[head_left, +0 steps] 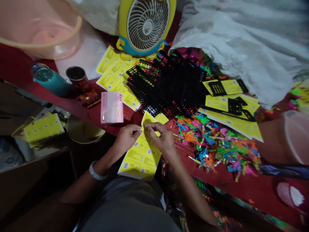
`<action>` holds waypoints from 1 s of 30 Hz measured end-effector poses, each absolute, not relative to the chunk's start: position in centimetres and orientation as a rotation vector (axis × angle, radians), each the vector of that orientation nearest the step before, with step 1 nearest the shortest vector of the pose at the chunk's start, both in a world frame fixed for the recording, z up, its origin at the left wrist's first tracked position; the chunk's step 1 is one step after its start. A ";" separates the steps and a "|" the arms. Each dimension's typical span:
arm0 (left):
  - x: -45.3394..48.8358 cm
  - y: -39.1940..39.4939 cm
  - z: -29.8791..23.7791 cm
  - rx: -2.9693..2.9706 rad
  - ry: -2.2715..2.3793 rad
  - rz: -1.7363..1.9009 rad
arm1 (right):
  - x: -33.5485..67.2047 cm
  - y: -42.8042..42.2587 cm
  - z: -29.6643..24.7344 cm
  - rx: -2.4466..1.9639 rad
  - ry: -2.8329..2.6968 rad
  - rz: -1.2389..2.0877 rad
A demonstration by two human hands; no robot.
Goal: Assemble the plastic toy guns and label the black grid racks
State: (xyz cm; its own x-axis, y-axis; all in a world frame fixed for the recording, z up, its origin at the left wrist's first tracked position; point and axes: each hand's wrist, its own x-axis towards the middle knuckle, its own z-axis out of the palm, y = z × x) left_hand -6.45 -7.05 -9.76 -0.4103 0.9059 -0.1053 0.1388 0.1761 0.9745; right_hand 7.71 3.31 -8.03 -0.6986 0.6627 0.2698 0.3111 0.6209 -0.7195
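A long yellow printed card sheet (pixel 140 158) lies across my lap and the table's edge, its upper end bent up. My left hand (pixel 126 139) pinches the left edge of this sheet near its top. Over the upper part of the sheet, my right hand (pixel 164 139) is closed in a pinch close to the left fingertips; anything small between its fingers is hidden. Just beyond my hands is a tangled heap of black plastic frames (pixel 173 83). Small colourful plastic pieces (pixel 217 141) are piled to the right of my right hand.
A yellow fan (pixel 147 27) stands at the back, beside a white sack (pixel 231 38). More yellow sheets (pixel 113 77) lie left of the heap. Nearby are a tissue pack (pixel 111 108), a dark red can (pixel 78 79), a teal bottle (pixel 51 80) and a pink tub (pixel 48 48).
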 end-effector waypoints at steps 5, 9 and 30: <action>-8.5 -7.9 -10.0 1.049 1.722 1.292 | 5.7 3.1 -6.8 -0.688 -2.472 1.010; -9.6 -8.9 -9.8 1.187 1.777 1.195 | 4.5 2.7 -5.6 -0.610 -2.561 1.066; -9.1 -9.8 -10.1 1.188 1.853 1.342 | 3.9 3.3 -7.8 -0.711 -2.269 1.347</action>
